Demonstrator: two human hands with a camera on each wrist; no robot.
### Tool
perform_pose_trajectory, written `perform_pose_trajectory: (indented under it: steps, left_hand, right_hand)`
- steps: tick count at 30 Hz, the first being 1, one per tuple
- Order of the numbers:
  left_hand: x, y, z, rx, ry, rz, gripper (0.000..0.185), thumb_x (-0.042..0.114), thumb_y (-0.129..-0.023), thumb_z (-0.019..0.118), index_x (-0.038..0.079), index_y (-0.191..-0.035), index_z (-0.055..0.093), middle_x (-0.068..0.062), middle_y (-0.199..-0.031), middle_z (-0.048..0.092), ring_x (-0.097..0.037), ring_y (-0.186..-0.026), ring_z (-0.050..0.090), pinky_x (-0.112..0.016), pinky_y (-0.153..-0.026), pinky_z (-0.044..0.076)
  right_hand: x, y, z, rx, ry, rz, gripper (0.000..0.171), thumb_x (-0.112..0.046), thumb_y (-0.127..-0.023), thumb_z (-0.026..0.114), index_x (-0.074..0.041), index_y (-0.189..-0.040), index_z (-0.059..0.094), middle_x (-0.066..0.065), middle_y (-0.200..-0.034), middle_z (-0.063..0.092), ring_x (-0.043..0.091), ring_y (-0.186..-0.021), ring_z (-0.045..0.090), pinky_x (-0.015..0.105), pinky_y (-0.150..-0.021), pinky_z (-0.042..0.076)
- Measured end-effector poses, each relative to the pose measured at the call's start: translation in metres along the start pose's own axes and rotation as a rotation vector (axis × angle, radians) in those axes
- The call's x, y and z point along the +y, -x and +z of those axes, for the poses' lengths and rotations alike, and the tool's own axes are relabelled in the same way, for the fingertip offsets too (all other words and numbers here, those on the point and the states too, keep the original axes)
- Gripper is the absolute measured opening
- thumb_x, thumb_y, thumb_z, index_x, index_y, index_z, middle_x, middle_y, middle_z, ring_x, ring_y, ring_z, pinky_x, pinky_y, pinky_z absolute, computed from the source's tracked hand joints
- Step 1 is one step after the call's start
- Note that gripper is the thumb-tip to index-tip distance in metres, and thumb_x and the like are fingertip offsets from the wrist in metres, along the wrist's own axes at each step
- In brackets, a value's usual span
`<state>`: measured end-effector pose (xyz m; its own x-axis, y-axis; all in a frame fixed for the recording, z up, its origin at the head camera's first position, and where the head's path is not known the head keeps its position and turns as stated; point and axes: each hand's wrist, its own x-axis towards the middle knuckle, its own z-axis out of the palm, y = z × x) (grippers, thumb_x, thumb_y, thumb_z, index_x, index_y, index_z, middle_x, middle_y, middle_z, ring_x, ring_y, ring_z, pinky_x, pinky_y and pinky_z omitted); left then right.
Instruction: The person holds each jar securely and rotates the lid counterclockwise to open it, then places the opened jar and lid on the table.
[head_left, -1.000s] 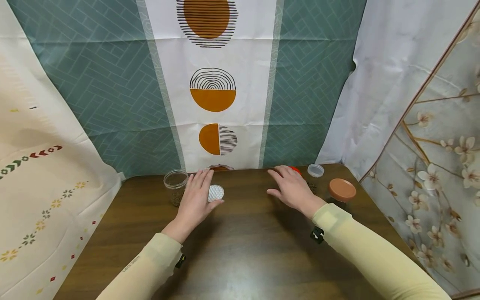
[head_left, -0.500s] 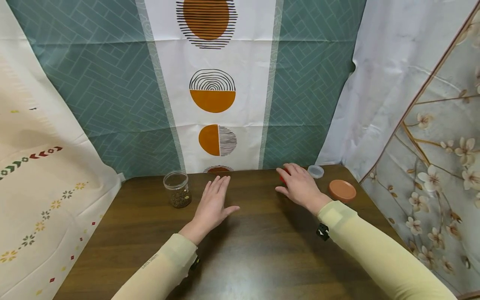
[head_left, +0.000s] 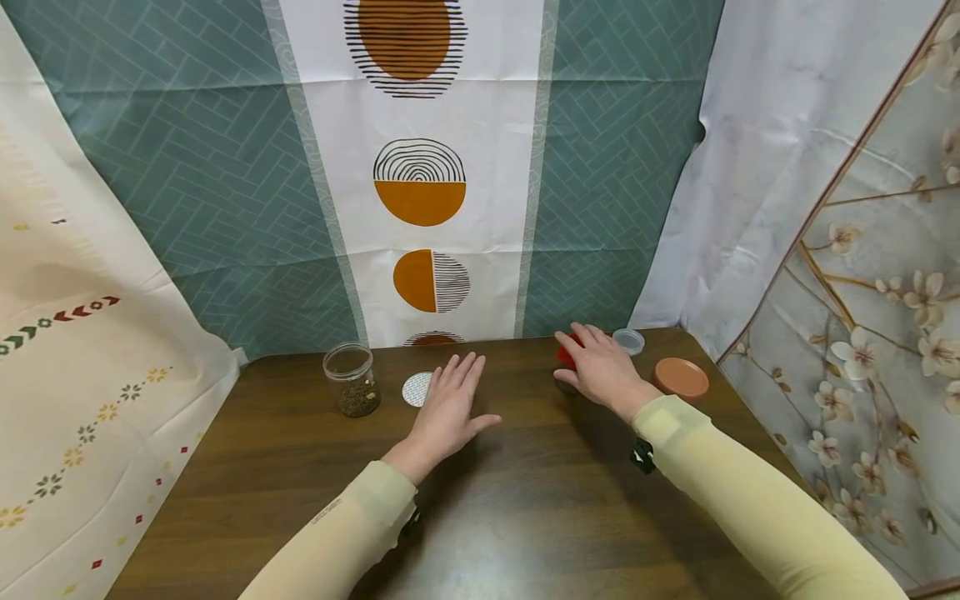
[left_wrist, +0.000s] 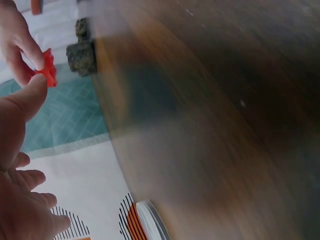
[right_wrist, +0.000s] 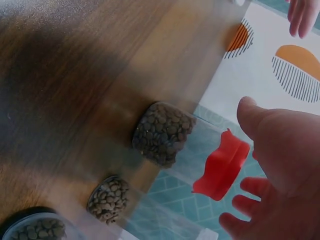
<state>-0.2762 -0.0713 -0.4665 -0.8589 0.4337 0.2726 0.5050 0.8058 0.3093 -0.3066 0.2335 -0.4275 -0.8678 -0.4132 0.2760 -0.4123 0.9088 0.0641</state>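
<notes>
My left hand [head_left: 446, 408] hovers over the middle of the table with fingers straight and thumb spread, holding nothing. Just left of its fingertips lies a round white patterned disc [head_left: 417, 388]. Further left stands an uncapped clear jar [head_left: 351, 392] with brown pellets at its bottom. My right hand [head_left: 606, 373] reaches over a clear container with a red lid [right_wrist: 223, 165], partly hiding it in the head view. Dark brown pellets [right_wrist: 162, 132] fill that container's lower part. Thumb and fingers of this hand are spread around the lid, with a gap showing in the right wrist view.
Right of the right hand stand a container with a clear lid [head_left: 628, 342] and a jar with a terracotta-coloured lid [head_left: 681, 378]. The brown wooden table [head_left: 517, 492] ends at a patterned curtain [head_left: 585, 208] behind these things.
My left hand has moved right, away from the clear jar, uncovering it and the white disc. My right hand has shifted right, closer over the red lid.
</notes>
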Motion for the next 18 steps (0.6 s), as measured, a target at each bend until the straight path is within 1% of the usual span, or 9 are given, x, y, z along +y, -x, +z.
perform_pose_trajectory:
  steps: [5, 8, 14, 18]
  left_hand:
    - [0.004, -0.007, 0.006, -0.029, -0.006, -0.001, 0.108, 0.052, -0.094, 0.088, 0.009, -0.174, 0.03, -0.014, -0.18, 0.027, -0.04, -0.167, 0.019, -0.063, -0.131, 0.018]
    - [0.006, -0.009, 0.009, -0.037, 0.004, -0.003, 0.108, 0.052, -0.094, 0.087, 0.008, -0.174, 0.03, -0.015, -0.18, 0.027, -0.04, -0.167, 0.019, -0.063, -0.131, 0.018]
    - [0.006, -0.01, 0.013, -0.055, 0.028, -0.017, 0.107, 0.05, -0.095, 0.088, 0.008, -0.174, 0.03, -0.016, -0.18, 0.026, -0.04, -0.167, 0.019, -0.061, -0.132, 0.017]
    - [0.006, -0.011, 0.014, -0.061, 0.027, -0.024, 0.107, 0.051, -0.094, 0.087, 0.008, -0.174, 0.03, -0.018, -0.179, 0.026, -0.04, -0.166, 0.019, -0.061, -0.132, 0.018]
  right_hand:
    - [0.0, -0.002, 0.002, -0.069, -0.014, 0.039, 0.07, -0.043, -0.108, 0.071, -0.004, -0.164, 0.051, 0.031, -0.165, 0.044, 0.05, -0.15, 0.046, 0.067, -0.118, 0.041]
    - [0.0, -0.003, 0.003, -0.09, -0.033, 0.057, 0.07, -0.043, -0.109, 0.07, -0.005, -0.165, 0.049, 0.032, -0.166, 0.043, 0.051, -0.151, 0.044, 0.067, -0.119, 0.039]
    - [-0.001, -0.003, 0.004, -0.095, -0.073, 0.078, 0.067, -0.038, -0.109, 0.071, -0.005, -0.164, 0.05, 0.035, -0.163, 0.044, 0.054, -0.147, 0.047, 0.064, -0.121, 0.04]
    - [0.0, -0.003, 0.005, -0.094, -0.093, 0.094, 0.066, -0.037, -0.11, 0.07, -0.005, -0.164, 0.05, 0.035, -0.162, 0.045, 0.055, -0.144, 0.048, 0.064, -0.118, 0.043]
